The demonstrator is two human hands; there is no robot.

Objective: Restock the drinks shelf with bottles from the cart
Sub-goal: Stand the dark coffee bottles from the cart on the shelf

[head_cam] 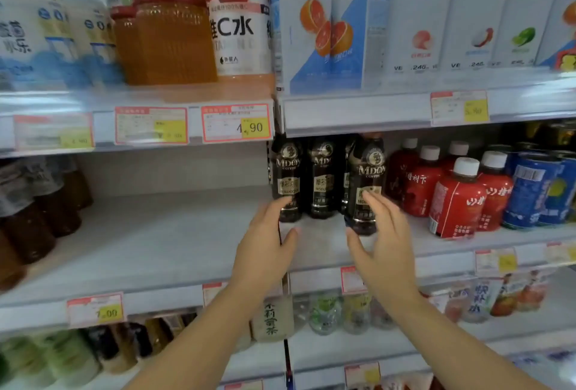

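While the drinks shelf (174,233) carries a coffee row (322,177), I see the front bottle (366,177) upright near its edge, just ahead of my right hand (381,243), whose straight fingers touch it unclenched; my left hand (265,243), spread and empty, sits farther off.

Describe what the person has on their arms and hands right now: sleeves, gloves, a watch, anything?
Nothing worn that shows. The left hand and right hand are bare: no gloves, rings or watch. The left forearm and right forearm are bare too, with no sleeve in view down to the bottom edge of the picture, and no bands or markings.
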